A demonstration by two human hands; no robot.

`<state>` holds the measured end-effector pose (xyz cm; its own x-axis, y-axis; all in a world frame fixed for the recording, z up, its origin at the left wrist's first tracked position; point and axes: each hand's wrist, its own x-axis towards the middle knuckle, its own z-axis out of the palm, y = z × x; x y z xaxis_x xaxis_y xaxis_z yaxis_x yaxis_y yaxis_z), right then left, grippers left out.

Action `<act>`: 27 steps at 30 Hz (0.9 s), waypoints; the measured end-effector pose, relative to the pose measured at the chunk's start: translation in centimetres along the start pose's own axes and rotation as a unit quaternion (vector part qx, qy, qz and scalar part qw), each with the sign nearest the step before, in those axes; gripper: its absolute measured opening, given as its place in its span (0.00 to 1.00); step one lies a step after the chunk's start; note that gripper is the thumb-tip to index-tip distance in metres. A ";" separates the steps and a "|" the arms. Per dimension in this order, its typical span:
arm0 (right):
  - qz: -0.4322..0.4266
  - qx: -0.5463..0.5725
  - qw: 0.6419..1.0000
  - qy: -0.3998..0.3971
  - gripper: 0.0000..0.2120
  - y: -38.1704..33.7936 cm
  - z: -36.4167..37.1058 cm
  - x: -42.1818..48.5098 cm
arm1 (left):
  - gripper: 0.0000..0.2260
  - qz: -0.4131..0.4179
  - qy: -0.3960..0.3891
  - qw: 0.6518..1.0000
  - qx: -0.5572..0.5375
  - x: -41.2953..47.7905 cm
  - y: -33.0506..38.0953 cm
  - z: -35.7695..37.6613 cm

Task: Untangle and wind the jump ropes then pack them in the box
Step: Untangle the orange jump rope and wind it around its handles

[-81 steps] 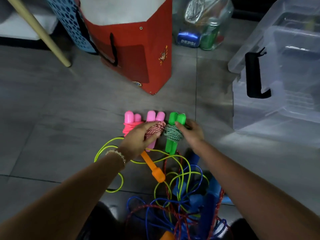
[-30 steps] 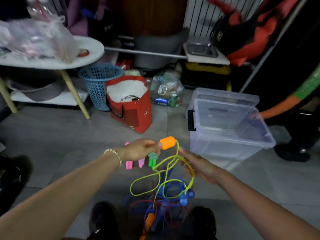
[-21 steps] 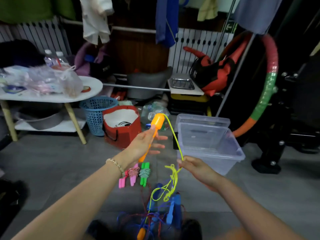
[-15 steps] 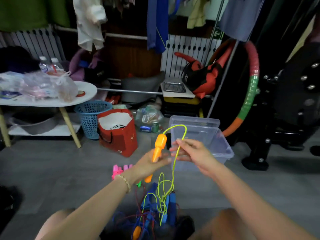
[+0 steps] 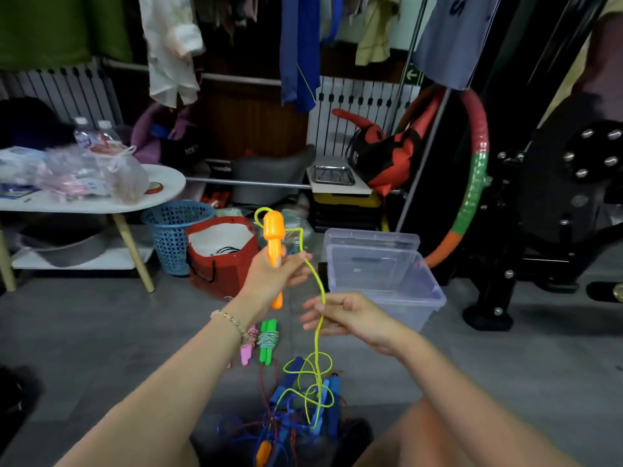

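A grey tiled floor (image 5: 101, 332) lies under me, matt and dim; behind it the room is crowded, with clothes (image 5: 168, 45) hanging along the back, a white oval table (image 5: 161, 183) on pale slanted legs at the left carrying crinkled plastic bags, and a hoop (image 5: 472, 183) banded red, green and orange leaning at the right; a blue perforated basket (image 5: 175, 230) stands beside a red bag (image 5: 222, 264) with a white lining and some dark cord inside; the clear plastic box (image 5: 397, 298) sits open on the floor to my right, its walls see-through; my left grip (image 5: 273, 278) is clamped round a smooth orange handle (image 5: 273, 230), held upright in the air; from its top a thin yellow-green rope (image 5: 317, 348) loops over and drops through my right grip (image 5: 347, 318), whose fingers are curled round the cord; below, it falls in loose loops into a tangle of blue and red ropes (image 5: 296, 416) on the floor between my knees; just beyond, a green-handled rope (image 5: 268, 342) and a pink-handled rope (image 5: 247, 348) lie side by side, each wound in a tight speckled bundle.
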<state>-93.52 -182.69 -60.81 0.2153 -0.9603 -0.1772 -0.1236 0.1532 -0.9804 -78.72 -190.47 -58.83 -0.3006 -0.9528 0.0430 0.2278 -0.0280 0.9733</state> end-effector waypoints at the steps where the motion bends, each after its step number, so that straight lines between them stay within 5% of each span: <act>1: -0.012 0.027 0.999 0.032 0.08 -0.7 -0.2 0.1 | 0.07 -0.016 -0.010 0.999 0.037 -0.4 -0.5 -0.3; 4: -0.072 0.091 0.986 0.122 0.09 -3.3 -1.4 0.3 | 0.11 -0.083 -0.115 0.979 0.149 -2.7 -3.2 -0.7; 6: -0.095 0.091 0.976 0.171 0.10 -4.3 -2.1 0.4 | 0.10 -0.111 -0.174 0.971 0.118 -3.8 -4.3 -0.4; 10: -0.060 0.101 0.974 0.195 0.10 -3.3 -2.1 0.6 | 0.14 -0.085 -0.106 0.991 0.019 -3.3 -3.2 0.4; 16: 0.021 0.002 1.000 -0.008 0.10 0.6 0.4 -0.1 | 0.13 -0.001 -0.026 0.999 -0.045 -1.1 0.1 0.6; 19: -0.011 0.019 0.999 0.042 0.09 -0.5 0.3 0.1 | 0.07 -0.026 -0.022 0.999 0.003 -1.6 -1.3 -0.3; 23: -0.086 0.080 0.983 0.139 0.08 -3.0 -1.1 0.5 | 0.11 -0.050 -0.131 0.973 0.182 -4.0 -4.0 -1.0; 27: -0.112 0.110 0.968 0.197 0.07 -3.8 -1.0 1.0 | 0.16 -0.048 -0.106 0.992 0.052 -4.2 -4.1 0.0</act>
<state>-93.83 -184.48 -57.15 -0.1777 -0.9830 0.0464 0.1013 -0.0652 -0.9927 -78.36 -186.31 -62.99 -0.5074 -0.8616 -0.0160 0.0952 -0.0745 0.9927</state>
